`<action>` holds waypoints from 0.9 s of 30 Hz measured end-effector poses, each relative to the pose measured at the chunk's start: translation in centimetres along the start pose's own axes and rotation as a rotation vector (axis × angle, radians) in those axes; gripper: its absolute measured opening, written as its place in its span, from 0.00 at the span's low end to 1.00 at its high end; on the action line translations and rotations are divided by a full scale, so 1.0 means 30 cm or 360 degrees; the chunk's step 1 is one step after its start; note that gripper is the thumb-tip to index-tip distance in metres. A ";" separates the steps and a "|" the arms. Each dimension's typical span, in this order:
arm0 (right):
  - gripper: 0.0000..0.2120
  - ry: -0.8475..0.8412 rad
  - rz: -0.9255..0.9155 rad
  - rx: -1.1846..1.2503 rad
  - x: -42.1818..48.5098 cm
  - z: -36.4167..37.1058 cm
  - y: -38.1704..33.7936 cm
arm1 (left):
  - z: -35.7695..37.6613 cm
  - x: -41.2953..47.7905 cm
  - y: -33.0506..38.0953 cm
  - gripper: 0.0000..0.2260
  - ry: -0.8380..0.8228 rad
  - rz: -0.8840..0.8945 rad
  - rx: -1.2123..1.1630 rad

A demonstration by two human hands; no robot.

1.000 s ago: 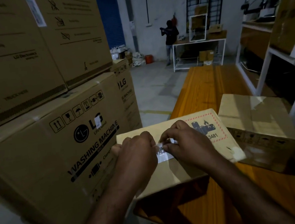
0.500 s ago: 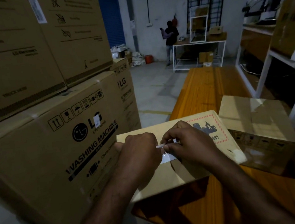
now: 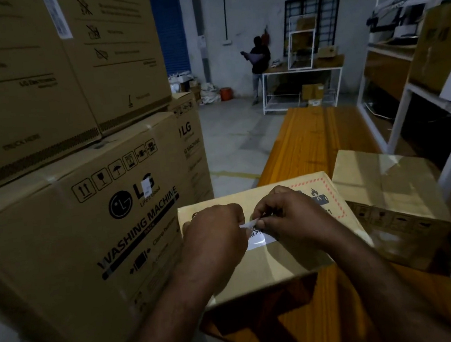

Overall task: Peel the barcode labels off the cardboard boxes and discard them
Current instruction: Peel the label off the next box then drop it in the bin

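A flat cardboard box (image 3: 269,267) lies on the wooden table's near end, with a red-bordered battery warning print at its far right corner. A white barcode label (image 3: 258,238) sits on the box top; its upper edge is lifted and curled up. My left hand (image 3: 215,236) and my right hand (image 3: 288,217) meet over it, the fingertips of both pinching the raised edge. The lower part of the label still lies flat on the cardboard. My hands hide the label's upper half.
A second cardboard box (image 3: 390,199) stands on the wooden table (image 3: 310,138) to the right. Large washing machine cartons (image 3: 65,234) are stacked at the left. White metal shelving (image 3: 418,98) lines the right. A person (image 3: 258,63) stands far back by a white table.
The label's top edge has come up off the box and curled between my fingertips. Both hands stayed in nearly the same place over the box.
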State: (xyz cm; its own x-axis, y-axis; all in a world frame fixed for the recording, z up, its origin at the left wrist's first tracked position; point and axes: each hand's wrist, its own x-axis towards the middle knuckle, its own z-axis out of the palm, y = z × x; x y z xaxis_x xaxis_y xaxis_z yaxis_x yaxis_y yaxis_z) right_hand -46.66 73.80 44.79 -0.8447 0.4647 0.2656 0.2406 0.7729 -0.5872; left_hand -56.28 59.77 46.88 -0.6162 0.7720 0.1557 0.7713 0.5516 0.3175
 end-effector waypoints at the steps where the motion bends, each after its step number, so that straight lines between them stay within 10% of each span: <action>1: 0.04 -0.0004 0.0017 0.0034 0.002 -0.002 0.004 | -0.003 -0.003 -0.001 0.06 0.0010 0.0001 -0.0005; 12: 0.08 0.0177 0.0367 0.1080 -0.038 -0.043 0.058 | -0.026 0.013 0.001 0.07 -0.0186 -0.0026 0.0039; 27: 0.06 0.0161 0.0348 0.1040 -0.077 -0.044 0.051 | -0.072 0.029 0.012 0.07 -0.0455 0.0025 -0.0515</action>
State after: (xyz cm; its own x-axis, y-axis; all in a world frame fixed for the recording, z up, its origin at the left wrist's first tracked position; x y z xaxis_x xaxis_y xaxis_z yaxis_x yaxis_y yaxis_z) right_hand -43.70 74.48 44.27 -0.7532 0.6426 0.1405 0.0358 0.2533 -0.9667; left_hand -56.89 59.97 49.14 -0.5006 0.8612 -0.0880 0.6626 0.4466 0.6013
